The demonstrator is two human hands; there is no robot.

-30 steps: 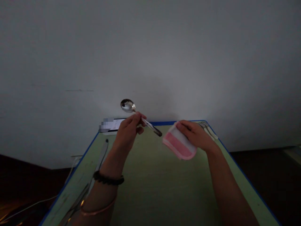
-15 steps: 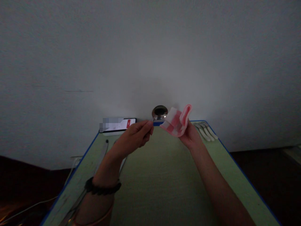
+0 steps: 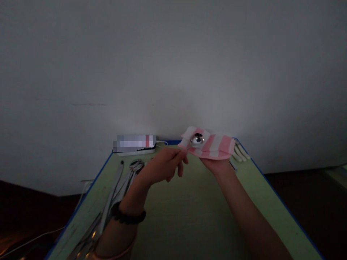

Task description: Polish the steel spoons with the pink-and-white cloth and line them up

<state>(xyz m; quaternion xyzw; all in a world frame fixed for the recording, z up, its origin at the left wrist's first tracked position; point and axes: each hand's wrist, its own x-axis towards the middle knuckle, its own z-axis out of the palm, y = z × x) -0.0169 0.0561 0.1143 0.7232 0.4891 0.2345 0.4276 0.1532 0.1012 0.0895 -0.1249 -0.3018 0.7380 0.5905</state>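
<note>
My left hand (image 3: 169, 162) is closed, pinching a shiny metal spoon (image 3: 197, 141) by its handle. The spoon's round bowl rests on or just over a pink-and-white striped cloth (image 3: 219, 144). From below, my right hand (image 3: 215, 164) carries this cloth, spread out flat across the palm. The cloth hides the right fingers. Left of my left hand, metal spoons (image 3: 137, 165) lie on the green table (image 3: 187, 216). A long metal utensil (image 3: 114, 187) lies beside them, partly behind my left forearm.
A phone (image 3: 135, 142) with a lit, blurred screen leans at the table's back left, a white cable (image 3: 162, 142) beside it. White-handled cutlery (image 3: 241, 151) lies at the back right. The grey wall (image 3: 173, 72) rises right behind the table's blue edge.
The cloth, folded up in my right hand before, is now opened out flat. The spoon has come down and right, its bowl now over the cloth; my left hand moved with it.
</note>
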